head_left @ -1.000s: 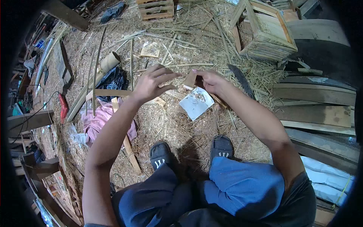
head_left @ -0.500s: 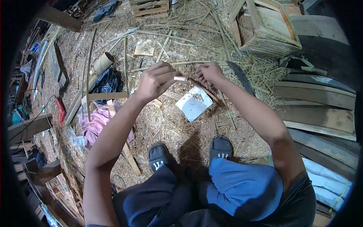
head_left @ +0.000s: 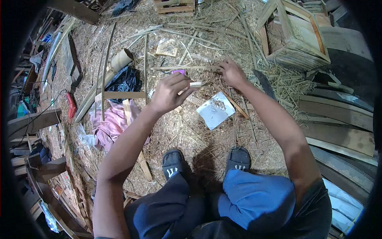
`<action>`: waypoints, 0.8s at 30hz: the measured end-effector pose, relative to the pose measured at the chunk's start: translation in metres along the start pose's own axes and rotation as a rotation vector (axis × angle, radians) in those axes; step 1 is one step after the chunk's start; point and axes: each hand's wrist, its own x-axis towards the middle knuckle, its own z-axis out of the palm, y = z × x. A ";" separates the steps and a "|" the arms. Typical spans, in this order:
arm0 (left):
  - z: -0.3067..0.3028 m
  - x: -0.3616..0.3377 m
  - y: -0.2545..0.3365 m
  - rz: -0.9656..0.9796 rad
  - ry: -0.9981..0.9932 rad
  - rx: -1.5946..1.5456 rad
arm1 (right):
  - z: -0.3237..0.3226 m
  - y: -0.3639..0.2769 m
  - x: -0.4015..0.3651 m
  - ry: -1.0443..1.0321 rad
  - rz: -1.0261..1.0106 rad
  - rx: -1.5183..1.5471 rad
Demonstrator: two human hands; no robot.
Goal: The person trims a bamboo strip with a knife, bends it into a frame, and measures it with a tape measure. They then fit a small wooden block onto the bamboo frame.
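Note:
My left hand [head_left: 172, 92] is closed around a small, pale, stick-like piece [head_left: 195, 84] that juts out toward the right. Just beyond its knuckles a bit of a purple thing [head_left: 178, 72] shows. My right hand [head_left: 232, 74] has its fingers bent and drawn together near the end of a thin wooden strip [head_left: 185, 68]; whether it grips the strip cannot be made out. On the floor below the hands lies a white sheet of paper [head_left: 214, 115] with brown shreds on it. A narrow brown stick [head_left: 238, 105] rests by its right edge.
Straw and shavings cover the floor. At left are a wooden frame [head_left: 123, 95], a black plastic bag [head_left: 126, 81], a cardboard tube [head_left: 121, 59] and a pink cloth [head_left: 109, 127]. A wooden crate [head_left: 296, 51] stands upper right, with stacked planks [head_left: 338, 137] below.
The view has shifted, moving the scene rightward. My right hand has risen a little relative to the paper, near the strip's end. The purple thing now shows behind my left hand.

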 end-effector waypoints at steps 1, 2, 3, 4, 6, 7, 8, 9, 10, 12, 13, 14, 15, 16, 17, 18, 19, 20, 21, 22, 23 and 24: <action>-0.002 -0.002 0.001 0.001 -0.005 -0.007 | -0.006 0.000 -0.001 0.005 -0.005 -0.001; -0.005 -0.005 0.002 0.008 0.032 -0.012 | -0.014 0.000 -0.003 0.011 0.000 0.068; -0.009 -0.007 0.004 0.011 0.036 -0.006 | -0.022 0.002 -0.006 0.018 0.004 0.137; -0.013 -0.010 0.004 -0.018 0.053 -0.007 | -0.032 0.005 -0.012 0.053 -0.018 0.158; -0.018 -0.017 -0.003 -0.085 0.072 -0.015 | -0.051 0.011 -0.022 0.069 -0.077 0.149; -0.022 -0.020 -0.005 -0.079 0.079 -0.008 | -0.059 0.014 -0.027 0.076 -0.129 0.144; -0.025 -0.024 -0.007 -0.167 0.079 -0.036 | -0.067 0.017 -0.034 0.083 -0.133 0.140; -0.028 -0.026 -0.008 -0.255 0.080 -0.066 | -0.078 0.017 -0.042 0.082 -0.144 0.122; -0.031 -0.027 -0.008 -0.251 0.116 -0.044 | -0.091 0.009 -0.050 0.082 -0.154 0.105; -0.035 -0.028 -0.010 -0.311 0.107 -0.083 | -0.130 -0.011 -0.069 -0.050 -0.067 0.150; -0.036 -0.030 -0.013 -0.378 0.093 -0.125 | -0.142 -0.020 -0.077 -0.189 0.024 0.198; -0.036 -0.031 -0.017 -0.331 0.129 -0.183 | -0.142 -0.020 -0.085 -0.188 0.018 0.190; -0.038 -0.031 -0.018 -0.330 0.137 -0.182 | -0.143 -0.016 -0.092 -0.147 0.035 0.372; -0.040 -0.030 -0.018 -0.387 0.127 -0.264 | -0.145 -0.013 -0.098 -0.104 0.053 0.555; -0.044 -0.029 -0.018 -0.444 0.115 -0.347 | -0.148 -0.010 -0.102 -0.102 0.049 0.549; -0.050 -0.028 -0.019 -0.472 0.067 -0.334 | -0.154 -0.009 -0.106 -0.156 0.020 0.532; -0.052 -0.028 -0.022 -0.472 0.072 -0.336 | -0.157 -0.007 -0.109 -0.212 -0.009 0.516; -0.054 -0.027 -0.024 -0.509 0.090 -0.419 | -0.157 -0.004 -0.113 -0.217 -0.005 0.489; -0.056 -0.027 -0.027 -0.545 0.108 -0.502 | -0.159 -0.008 -0.118 -0.219 -0.008 0.486; -0.055 -0.025 -0.027 -0.552 0.156 -0.597 | -0.163 -0.013 -0.123 -0.245 0.027 0.551; -0.058 -0.024 -0.029 -0.550 0.159 -0.592 | -0.166 -0.018 -0.127 -0.270 0.062 0.619; -0.061 -0.022 -0.031 -0.533 0.172 -0.605 | -0.167 -0.020 -0.130 -0.264 0.052 0.638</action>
